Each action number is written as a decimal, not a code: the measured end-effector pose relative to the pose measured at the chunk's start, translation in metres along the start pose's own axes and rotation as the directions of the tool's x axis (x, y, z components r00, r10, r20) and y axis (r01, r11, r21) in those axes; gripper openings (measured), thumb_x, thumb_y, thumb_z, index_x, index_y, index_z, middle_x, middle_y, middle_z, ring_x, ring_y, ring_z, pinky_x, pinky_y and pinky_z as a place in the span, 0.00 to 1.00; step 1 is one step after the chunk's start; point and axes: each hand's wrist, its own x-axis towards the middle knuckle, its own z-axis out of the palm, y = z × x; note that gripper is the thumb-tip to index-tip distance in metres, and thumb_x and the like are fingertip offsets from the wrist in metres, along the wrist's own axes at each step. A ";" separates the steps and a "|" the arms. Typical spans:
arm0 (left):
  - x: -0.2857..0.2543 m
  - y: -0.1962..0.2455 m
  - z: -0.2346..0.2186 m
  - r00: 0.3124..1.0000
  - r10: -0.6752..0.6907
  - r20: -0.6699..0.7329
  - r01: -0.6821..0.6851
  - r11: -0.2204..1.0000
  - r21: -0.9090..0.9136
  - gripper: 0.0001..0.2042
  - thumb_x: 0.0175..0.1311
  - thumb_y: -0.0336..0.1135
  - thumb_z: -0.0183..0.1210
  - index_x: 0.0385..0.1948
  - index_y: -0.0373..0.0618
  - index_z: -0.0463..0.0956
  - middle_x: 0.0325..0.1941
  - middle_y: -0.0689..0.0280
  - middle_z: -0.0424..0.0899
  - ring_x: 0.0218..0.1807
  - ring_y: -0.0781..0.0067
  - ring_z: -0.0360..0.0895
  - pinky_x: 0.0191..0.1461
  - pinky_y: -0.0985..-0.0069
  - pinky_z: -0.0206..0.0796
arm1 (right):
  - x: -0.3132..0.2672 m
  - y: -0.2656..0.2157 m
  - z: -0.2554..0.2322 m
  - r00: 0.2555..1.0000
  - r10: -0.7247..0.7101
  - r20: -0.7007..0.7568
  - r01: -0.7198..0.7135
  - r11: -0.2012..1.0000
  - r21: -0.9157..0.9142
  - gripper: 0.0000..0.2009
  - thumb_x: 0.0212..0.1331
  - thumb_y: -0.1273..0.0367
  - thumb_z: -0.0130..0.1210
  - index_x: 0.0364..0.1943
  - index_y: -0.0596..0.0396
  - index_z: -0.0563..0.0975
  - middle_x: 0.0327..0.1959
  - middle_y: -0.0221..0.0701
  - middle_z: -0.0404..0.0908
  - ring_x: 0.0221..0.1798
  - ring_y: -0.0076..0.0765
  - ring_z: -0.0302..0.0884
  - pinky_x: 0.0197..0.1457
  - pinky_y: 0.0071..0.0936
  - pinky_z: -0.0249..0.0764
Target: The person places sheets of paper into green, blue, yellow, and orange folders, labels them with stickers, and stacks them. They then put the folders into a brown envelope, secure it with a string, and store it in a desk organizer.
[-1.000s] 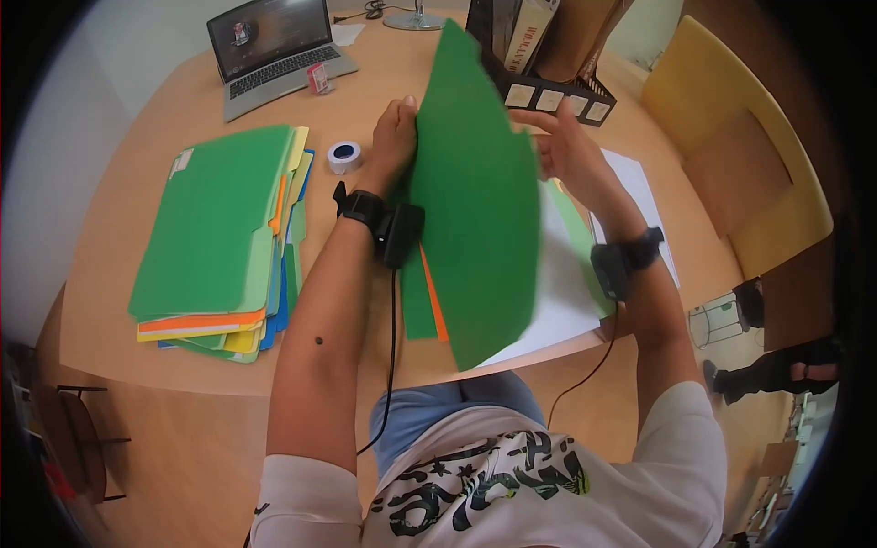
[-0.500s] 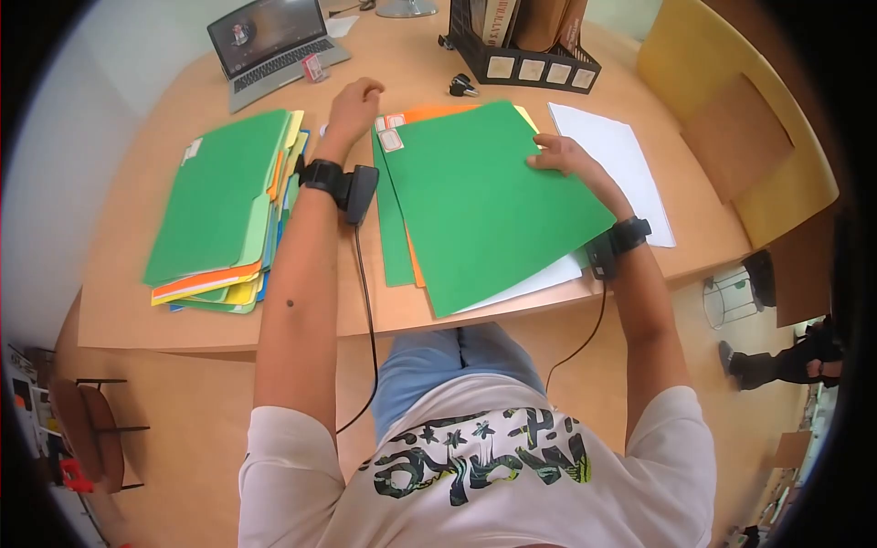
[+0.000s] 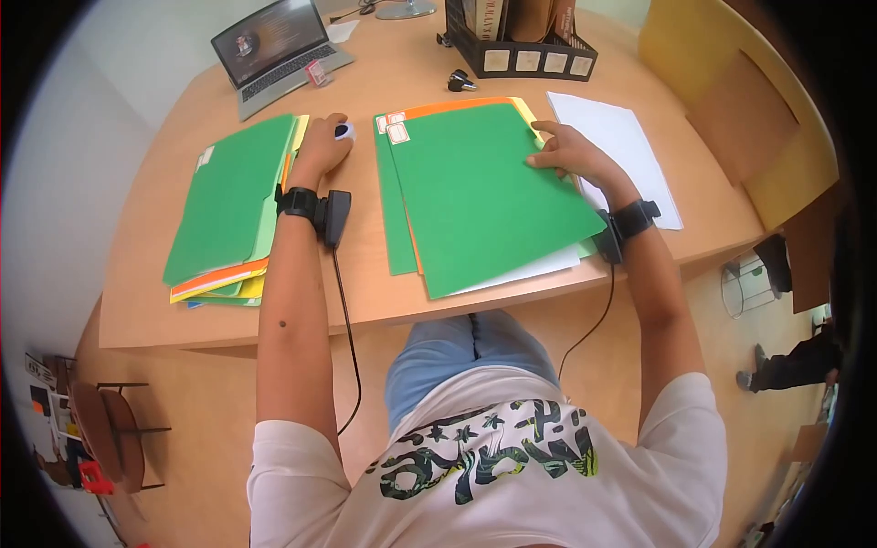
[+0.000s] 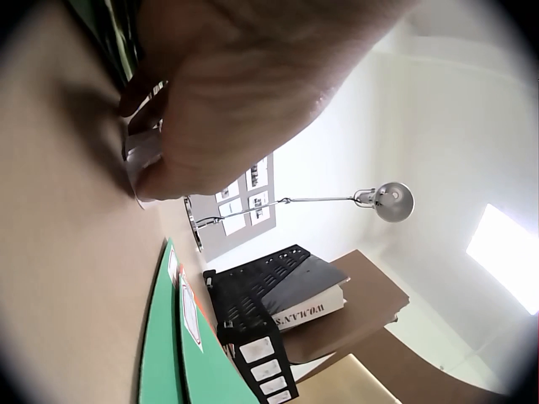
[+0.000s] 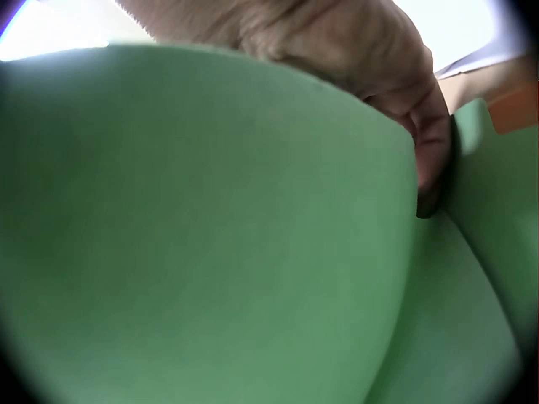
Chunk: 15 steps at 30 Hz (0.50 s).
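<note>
My left hand (image 3: 322, 146) holds a small roll of white tape (image 3: 345, 131) with a dark centre. In the left wrist view its fingers curl round the pale roll (image 4: 145, 153) close over the table. At the right edge of a large green file folder (image 3: 484, 196) is my right hand (image 3: 574, 151). Its thumb lies over the folder and its index finger reaches past the edge. The folder's broad green face (image 5: 202, 227) covers part of that hand in the right wrist view. Beneath it lie an orange folder (image 3: 438, 108), another green one and white paper (image 3: 539, 268).
Left of me is a stack of coloured folders (image 3: 233, 196). White sheets (image 3: 626, 151) lie at the right. A laptop (image 3: 279, 55), a small black object (image 3: 461, 80), a black file box (image 3: 534, 62) and a desk lamp (image 4: 393, 202) stand farther back.
The green folder has come down from upright onto the pile. My left hand has let it go, moved left and taken the roll. My right hand has stayed at the folder's right edge.
</note>
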 end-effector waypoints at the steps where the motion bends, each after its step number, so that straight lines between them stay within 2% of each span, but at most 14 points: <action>1: -0.001 -0.001 0.001 1.000 0.004 -0.019 -0.005 1.000 -0.001 0.23 0.47 0.36 0.60 0.50 0.42 0.74 0.49 0.47 0.76 0.51 0.50 0.75 0.53 0.65 0.68 | -0.002 -0.004 -0.003 1.000 -0.005 0.019 0.006 0.997 -0.074 0.36 0.48 0.61 0.64 0.61 0.63 0.64 0.30 0.35 0.78 0.32 0.30 0.75 0.37 0.23 0.70; 2: -0.002 -0.002 0.003 0.999 0.008 -0.038 -0.008 1.000 -0.003 0.24 0.47 0.37 0.61 0.49 0.42 0.74 0.48 0.47 0.77 0.50 0.51 0.75 0.52 0.65 0.68 | -0.002 -0.007 -0.006 0.999 -0.007 0.040 0.012 0.989 -0.147 0.35 0.48 0.60 0.64 0.60 0.61 0.66 0.30 0.35 0.78 0.32 0.31 0.75 0.37 0.24 0.70; 3: -0.004 -0.003 0.005 0.997 -0.002 -0.082 0.000 1.000 -0.028 0.24 0.47 0.38 0.61 0.49 0.41 0.74 0.48 0.48 0.77 0.50 0.52 0.75 0.52 0.66 0.68 | -0.001 -0.006 -0.008 0.996 -0.083 0.017 0.083 0.934 -0.346 0.33 0.47 0.59 0.64 0.58 0.60 0.69 0.30 0.35 0.78 0.33 0.33 0.75 0.37 0.26 0.70; 5: -0.006 -0.004 0.011 0.986 -0.027 -0.165 0.014 0.997 -0.080 0.25 0.47 0.40 0.62 0.49 0.40 0.74 0.49 0.49 0.77 0.50 0.54 0.76 0.52 0.68 0.68 | 0.001 -0.009 -0.010 0.972 -0.232 0.022 0.182 0.695 -0.695 0.29 0.46 0.57 0.64 0.53 0.57 0.74 0.29 0.34 0.78 0.33 0.37 0.76 0.37 0.31 0.71; 7: -0.006 -0.002 0.012 0.981 -0.079 -0.176 0.039 0.975 -0.218 0.25 0.48 0.42 0.63 0.48 0.39 0.74 0.48 0.51 0.77 0.49 0.57 0.76 0.52 0.69 0.68 | 0.000 -0.031 -0.023 0.978 -0.151 0.145 0.206 0.583 -0.786 0.25 0.44 0.54 0.65 0.44 0.54 0.79 0.32 0.35 0.79 0.35 0.42 0.76 0.39 0.35 0.71; 9: -0.007 0.004 0.009 0.980 -0.116 -0.163 0.060 0.948 -0.312 0.25 0.48 0.43 0.63 0.48 0.38 0.74 0.48 0.52 0.78 0.49 0.59 0.77 0.52 0.70 0.68 | -0.002 -0.056 -0.034 0.934 -0.148 0.324 0.342 0.630 -0.697 0.22 0.43 0.54 0.66 0.37 0.57 0.80 0.32 0.34 0.79 0.37 0.38 0.77 0.40 0.31 0.71; 11: -0.008 0.005 0.008 0.982 -0.130 -0.134 0.074 0.930 -0.359 0.26 0.49 0.44 0.63 0.48 0.37 0.74 0.47 0.53 0.79 0.48 0.61 0.77 0.52 0.71 0.68 | -0.010 -0.073 -0.042 0.813 -0.311 0.492 0.554 0.672 -0.491 0.24 0.46 0.51 0.65 0.36 0.60 0.81 0.29 0.37 0.81 0.33 0.38 0.79 0.37 0.31 0.73; 12: -0.007 0.001 0.009 0.984 -0.099 -0.151 0.039 0.934 -0.356 0.25 0.49 0.45 0.64 0.47 0.37 0.75 0.44 0.55 0.80 0.46 0.63 0.78 0.50 0.73 0.68 | -0.018 -0.082 -0.044 0.814 -0.309 0.493 0.549 0.686 -0.477 0.24 0.47 0.51 0.64 0.35 0.60 0.81 0.28 0.36 0.81 0.33 0.37 0.79 0.37 0.30 0.73; 13: -0.008 0.002 0.009 0.985 -0.123 -0.119 0.067 0.918 -0.391 0.25 0.49 0.45 0.64 0.47 0.37 0.75 0.44 0.55 0.80 0.45 0.65 0.78 0.50 0.73 0.68 | -0.029 -0.090 -0.046 0.814 -0.305 0.494 0.543 0.699 -0.465 0.24 0.48 0.50 0.64 0.34 0.60 0.81 0.27 0.36 0.81 0.33 0.36 0.78 0.36 0.30 0.73; 14: -0.011 0.004 0.007 0.986 -0.146 -0.086 0.096 0.900 -0.425 0.25 0.49 0.45 0.63 0.46 0.37 0.75 0.43 0.55 0.80 0.44 0.66 0.78 0.49 0.74 0.68 | -0.042 -0.097 -0.049 0.858 -0.253 0.447 0.475 0.723 -0.501 0.24 0.47 0.51 0.65 0.35 0.59 0.81 0.31 0.36 0.80 0.35 0.34 0.78 0.37 0.29 0.73; 15: -0.011 0.004 0.008 0.984 -0.170 -0.052 0.128 0.880 -0.458 0.25 0.50 0.45 0.63 0.46 0.37 0.75 0.43 0.56 0.80 0.44 0.67 0.78 0.49 0.74 0.69 | -0.054 -0.097 -0.051 0.867 -0.248 0.432 0.454 0.749 -0.482 0.24 0.45 0.52 0.66 0.37 0.58 0.80 0.33 0.34 0.80 0.37 0.33 0.77 0.39 0.29 0.72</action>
